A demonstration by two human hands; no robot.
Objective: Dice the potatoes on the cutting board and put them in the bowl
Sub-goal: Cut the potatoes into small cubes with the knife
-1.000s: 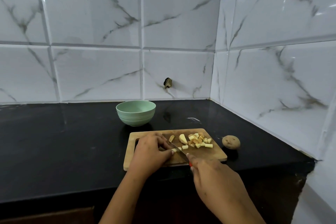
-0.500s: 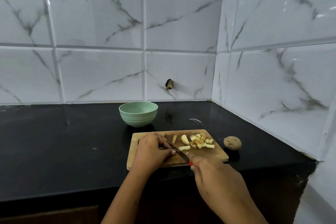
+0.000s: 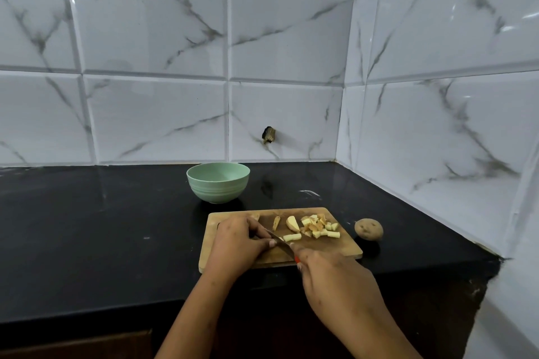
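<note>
Several diced potato pieces (image 3: 316, 227) are scattered on the right half of the wooden cutting board (image 3: 344, 248), at centre frame. A knife (image 3: 281, 242) is gripped by the right hand (image 3: 335, 280), its blade laid beside the left hand (image 3: 237, 242), whose fingers are curled down; whether anything is held under them cannot be told. A green bowl (image 3: 218, 182) is set behind the board, a whole potato (image 3: 368, 229) just right of it.

I noted a kitchen: a black countertop (image 3: 87, 242), marble-look wall tiles (image 3: 154, 119) behind and right of it, a wooden cutting board (image 3: 344, 246) and green bowl (image 3: 218, 183) upon it.
</note>
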